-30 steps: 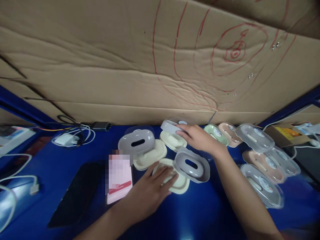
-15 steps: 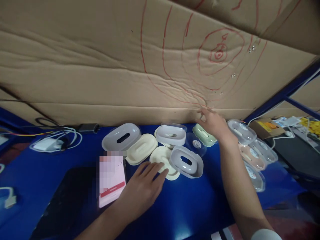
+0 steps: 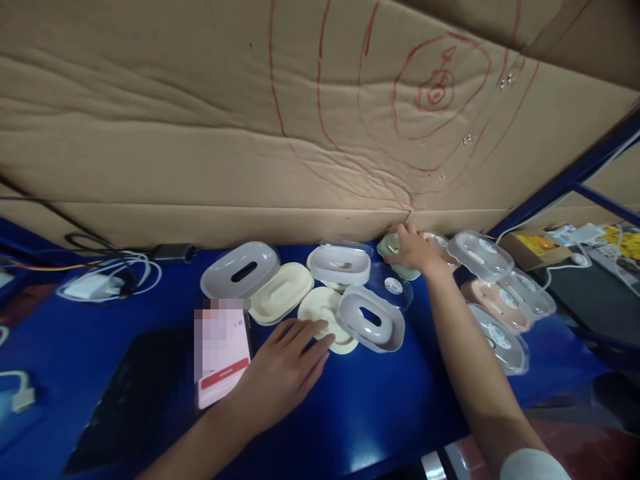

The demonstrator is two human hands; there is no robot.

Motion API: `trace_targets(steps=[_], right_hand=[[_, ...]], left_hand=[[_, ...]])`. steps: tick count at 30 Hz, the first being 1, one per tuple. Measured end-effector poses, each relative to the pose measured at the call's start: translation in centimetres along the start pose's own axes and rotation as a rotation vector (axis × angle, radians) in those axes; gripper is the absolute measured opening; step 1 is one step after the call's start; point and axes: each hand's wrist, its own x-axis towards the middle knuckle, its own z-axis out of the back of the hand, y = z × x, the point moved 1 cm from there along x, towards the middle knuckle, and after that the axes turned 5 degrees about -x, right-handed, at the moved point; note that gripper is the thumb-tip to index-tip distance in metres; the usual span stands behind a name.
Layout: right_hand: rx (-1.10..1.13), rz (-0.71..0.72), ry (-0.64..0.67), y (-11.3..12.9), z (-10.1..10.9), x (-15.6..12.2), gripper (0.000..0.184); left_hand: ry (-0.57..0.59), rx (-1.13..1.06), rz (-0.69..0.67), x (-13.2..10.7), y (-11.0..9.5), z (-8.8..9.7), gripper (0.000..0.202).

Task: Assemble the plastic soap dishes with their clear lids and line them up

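Note:
My left hand (image 3: 293,360) is open, its fingers spread and the tips over the near edge of a round cream dish part (image 3: 320,307). Beside that part lies a grey oval soap dish (image 3: 373,319) with a slot in its middle. At the back of the table my right hand (image 3: 414,248) bends its fingers over a pale green soap box (image 3: 391,245), gripping it from above. The hand hides the box's right end. A clear lid (image 3: 393,287) with a round sticker is just in front of the green box.
More grey dishes (image 3: 240,275) and a cream oval part (image 3: 283,293) stand at the left. Several clear-lidded boxes (image 3: 481,257) cluster at the right. A lit phone (image 3: 224,360), a dark pad (image 3: 135,393), a charger with cables (image 3: 95,285) and a cardboard wall (image 3: 200,167) surround them.
My right hand has come down from beside the cardboard onto the green soap box, which has shifted slightly left and back. My left hand stays by the cream dish part.

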Motion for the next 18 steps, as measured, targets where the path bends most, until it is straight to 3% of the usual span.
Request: trace_targets(steps=[3, 5, 8, 10, 14, 18], right_hand=[[0.117, 0.107, -0.085, -0.5, 2.8, -1.7, 0.084], [0.231, 0.282, -0.190, 0.9, 4.6, -3.8, 0.082], [0.455, 0.699, -0.282, 5.7, 6.0, -7.8, 0.079], [0.553, 0.913, -0.191, 9.5, 5.8, -9.9, 0.082], [0.531, 1.108, -0.048, 14.0, 4.9, -10.2, 0.069], [0.493, 1.067, -0.129, 14.1, 4.6, -6.5, 0.060]], left_hand=[[-0.103, -0.246, 0.192, 0.0, 0.1, 0.6, 0.037], [-0.161, -0.523, 0.364, 0.0, 0.2, 0.9, 0.056], [-0.256, -0.992, 0.485, 0.2, 0.5, 0.9, 0.098], [-0.292, -1.203, 0.526, 0.3, 0.8, 0.8, 0.114], [-0.397, -1.345, 0.817, 0.6, 1.4, 1.1, 0.100], [-0.568, -1.489, 0.955, 1.5, 1.5, 2.2, 0.081]])
